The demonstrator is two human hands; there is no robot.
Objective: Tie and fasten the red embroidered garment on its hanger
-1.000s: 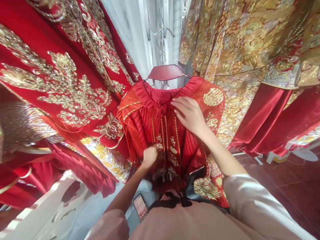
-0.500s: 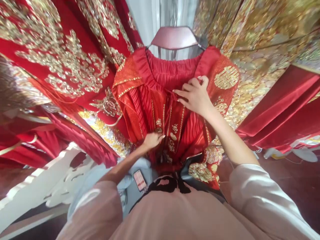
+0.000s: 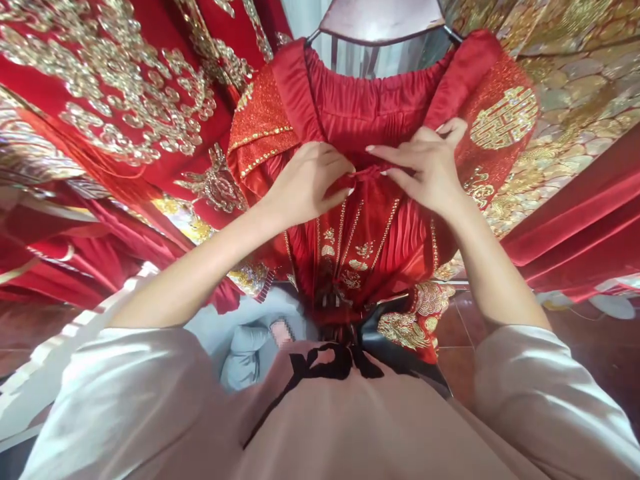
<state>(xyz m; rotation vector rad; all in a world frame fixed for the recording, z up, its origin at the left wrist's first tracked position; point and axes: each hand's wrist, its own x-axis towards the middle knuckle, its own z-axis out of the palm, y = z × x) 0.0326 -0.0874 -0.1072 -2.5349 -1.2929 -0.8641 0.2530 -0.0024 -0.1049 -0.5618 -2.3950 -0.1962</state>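
A: What has moved?
B: The left hand [image 3: 320, 181]: it has risen from the garment's lower front to the neckline, beside the right hand [image 3: 433, 170]. The phone below it is now largely behind a blurred patch.

A: And the garment?
B: The red pleated garment with gold-embroidered panels [image 3: 400, 230] hangs directly in front of both hands, its thin red fabric tie [image 3: 369, 175] between their fingertips.

A: How do they hold it?
B: The left has thumb and fingers drawn together on the tie's near end. The right has its thumb at the other end, forefinger raised apart; whether it pinches the tie, I cannot tell.

A: What surrounds them?
B: Above both hands, a glossy dark-red hanger [image 3: 383, 25]. Left of the left hand, a red gown with silvery-gold beading [image 3: 135, 87]; right of the right hand, a gold scale-patterned brocade garment [image 3: 580, 87]. Well below the left hand, a white cut-out panel [image 3: 65, 360].

A: Anything in the way?
B: The left hand covers part of the garment's front, and its forearm crosses before the hanging fabrics. The right hand covers some neckline.
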